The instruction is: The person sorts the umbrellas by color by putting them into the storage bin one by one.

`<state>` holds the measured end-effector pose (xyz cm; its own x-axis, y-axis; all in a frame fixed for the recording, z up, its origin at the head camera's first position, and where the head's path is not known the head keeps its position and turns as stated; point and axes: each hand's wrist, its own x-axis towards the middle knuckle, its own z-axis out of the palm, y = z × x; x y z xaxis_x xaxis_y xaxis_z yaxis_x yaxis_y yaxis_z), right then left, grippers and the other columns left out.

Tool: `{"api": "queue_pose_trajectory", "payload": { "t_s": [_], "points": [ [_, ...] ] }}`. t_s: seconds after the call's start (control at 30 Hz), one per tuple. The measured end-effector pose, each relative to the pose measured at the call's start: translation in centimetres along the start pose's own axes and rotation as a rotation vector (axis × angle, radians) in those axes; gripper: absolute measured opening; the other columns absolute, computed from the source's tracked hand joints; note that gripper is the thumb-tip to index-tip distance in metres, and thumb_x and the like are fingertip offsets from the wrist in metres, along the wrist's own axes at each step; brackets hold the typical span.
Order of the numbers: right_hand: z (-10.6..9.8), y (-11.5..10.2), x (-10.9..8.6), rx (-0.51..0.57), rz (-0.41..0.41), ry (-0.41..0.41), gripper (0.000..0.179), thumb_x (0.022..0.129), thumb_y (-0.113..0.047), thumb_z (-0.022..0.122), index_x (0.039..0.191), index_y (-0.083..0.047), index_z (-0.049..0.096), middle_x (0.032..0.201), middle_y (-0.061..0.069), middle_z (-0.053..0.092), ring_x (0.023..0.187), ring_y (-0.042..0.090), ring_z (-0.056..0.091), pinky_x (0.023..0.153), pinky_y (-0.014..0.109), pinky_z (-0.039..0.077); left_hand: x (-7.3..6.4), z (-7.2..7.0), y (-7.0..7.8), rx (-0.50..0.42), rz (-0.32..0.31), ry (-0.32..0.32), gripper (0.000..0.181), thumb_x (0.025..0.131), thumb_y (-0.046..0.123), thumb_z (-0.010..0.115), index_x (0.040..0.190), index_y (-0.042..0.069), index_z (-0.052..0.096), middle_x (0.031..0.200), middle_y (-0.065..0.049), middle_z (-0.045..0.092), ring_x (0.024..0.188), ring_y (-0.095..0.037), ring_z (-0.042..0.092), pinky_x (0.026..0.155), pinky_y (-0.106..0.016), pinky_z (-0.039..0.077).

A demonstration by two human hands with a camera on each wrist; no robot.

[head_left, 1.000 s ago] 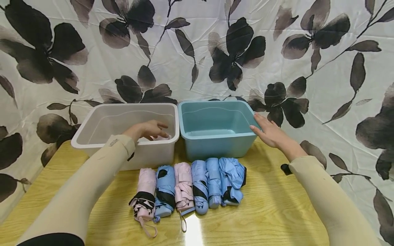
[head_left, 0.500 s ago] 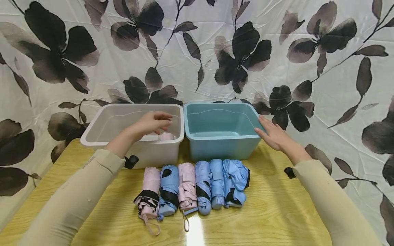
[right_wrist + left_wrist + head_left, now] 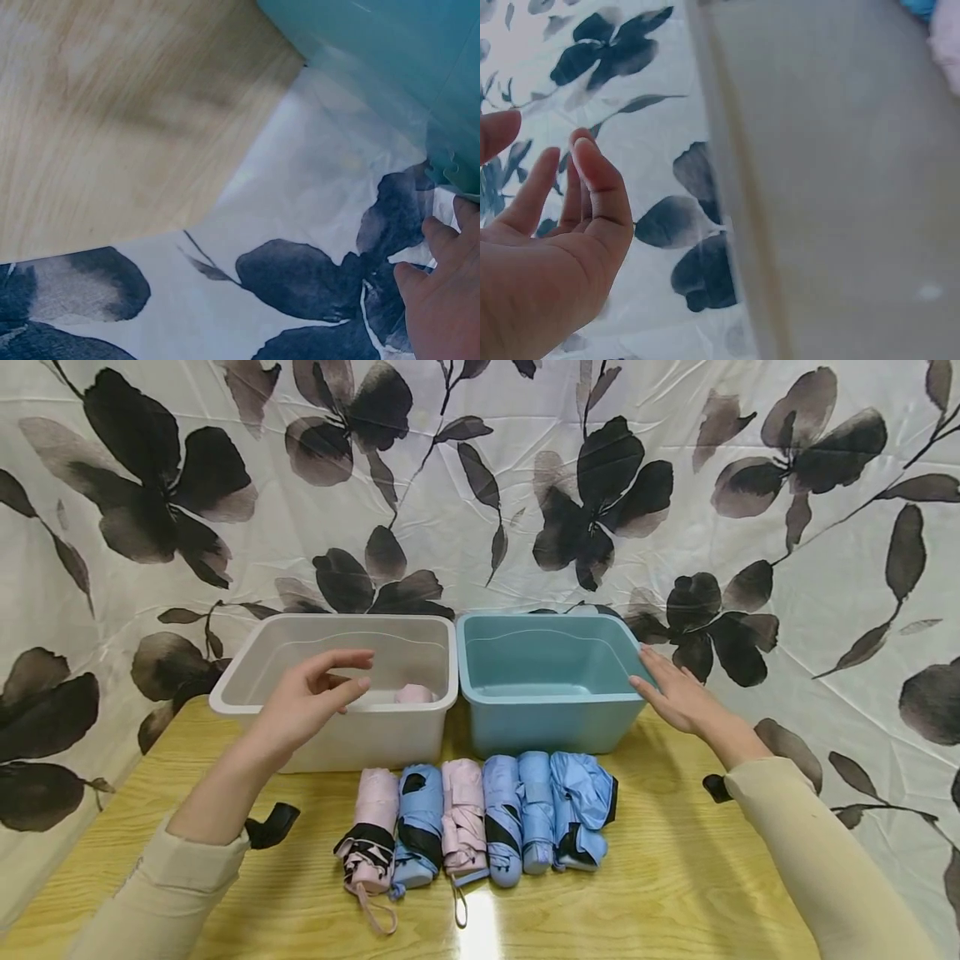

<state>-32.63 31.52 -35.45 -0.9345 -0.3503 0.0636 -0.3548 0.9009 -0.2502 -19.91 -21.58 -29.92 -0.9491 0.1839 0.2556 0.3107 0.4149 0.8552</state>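
Observation:
My left hand point(image 3: 307, 697) hovers over the front rim of the white bin point(image 3: 360, 743), holding nothing, its fingers loosely bent and the thumb apart. Inside that bin, at the right, a pink rolled bundle point(image 3: 414, 693) shows only its end. My right hand point(image 3: 678, 693) lies with extended fingers against the right rim of the blue bin point(image 3: 551, 727). In front of the bins lies a row of folded umbrellas: a pink one point(image 3: 377, 797) at the left, a blue one point(image 3: 420, 806), another pink one point(image 3: 462, 785), then several blue ones point(image 3: 536, 810).
The two bins stand side by side on a wood-grain table point(image 3: 675, 860). Behind them hangs a white cloth point(image 3: 480, 527) with dark flowers. In the right wrist view, a table corner point(image 3: 187, 217) shows beside the blue bin.
My left hand has drawn back from over the pink bundle, up and to the left, uncovering its end. The right hand stays at the blue bin's rim. The head view has shifted slightly.

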Motion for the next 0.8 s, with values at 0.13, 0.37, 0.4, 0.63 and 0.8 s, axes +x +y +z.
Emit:
{"api": "queue_pose_trajectory", "payload": {
  "t_s": [0.13, 0.37, 0.4, 0.63, 0.8],
  "points": [
    [0.0, 0.2, -0.1, -0.001, 0.003, 0.001, 0.077, 0.112, -0.055, 0.030, 0.167, -0.004, 0.011, 0.174, 0.017, 0.007, 0.158, 0.043, 0.010, 0.123, 0.068, 0.005, -2.3, 0.5, -1.6, 0.031, -0.001, 0.020, 0.044, 0.105, 0.023, 0.065, 0.146, 0.009, 0.059, 0.141, -0.014, 0.061, 0.104, -0.002, 0.064, 0.080, -0.022, 0.055],
    [0.0, 0.4, -0.2, -0.001, 0.006, 0.000, 0.077, 0.112, -0.055, 0.030, 0.167, -0.005, 0.011, 0.174, 0.018, 0.007, 0.158, 0.044, 0.012, 0.122, 0.071, 0.006, -5.0, 2.3, -4.6, 0.087, -0.004, -0.029, 0.042, 0.101, 0.015, 0.070, 0.141, 0.004, 0.062, 0.136, -0.017, 0.063, 0.104, -0.016, 0.065, 0.079, -0.025, 0.057],
    [0.0, 0.4, -0.2, -0.001, 0.005, 0.002, 0.077, 0.112, -0.055, 0.030, 0.167, -0.004, 0.011, 0.174, 0.018, 0.007, 0.158, 0.044, 0.012, 0.122, 0.071, 0.007, -5.2, 2.6, -5.0, 0.093, -0.004, -0.033, 0.041, 0.100, 0.014, 0.070, 0.140, 0.004, 0.063, 0.135, -0.017, 0.064, 0.103, -0.019, 0.065, 0.078, -0.025, 0.057],
    [0.0, 0.1, -0.1, 0.014, 0.009, -0.009, 0.077, 0.112, -0.054, 0.031, 0.167, -0.005, 0.010, 0.174, 0.017, 0.006, 0.158, 0.043, 0.010, 0.123, 0.069, 0.004, -6.2, 4.6, -8.6, 0.180, -0.030, -0.087, 0.045, 0.094, 0.013, 0.076, 0.136, 0.000, 0.064, 0.130, -0.021, 0.061, 0.108, -0.036, 0.067, 0.079, -0.036, 0.058],
    [0.1, 0.1, -0.1, 0.009, 0.007, 0.000, 0.077, 0.111, -0.055, 0.030, 0.167, -0.004, 0.011, 0.174, 0.018, 0.007, 0.158, 0.043, 0.010, 0.123, 0.068, 0.004, -6.3, 5.6, -10.5, 0.279, -0.055, -0.140, 0.062, 0.091, 0.023, 0.080, 0.142, -0.004, 0.058, 0.136, -0.027, 0.056, 0.113, -0.043, 0.064, 0.090, -0.055, 0.057]
  ]
}}
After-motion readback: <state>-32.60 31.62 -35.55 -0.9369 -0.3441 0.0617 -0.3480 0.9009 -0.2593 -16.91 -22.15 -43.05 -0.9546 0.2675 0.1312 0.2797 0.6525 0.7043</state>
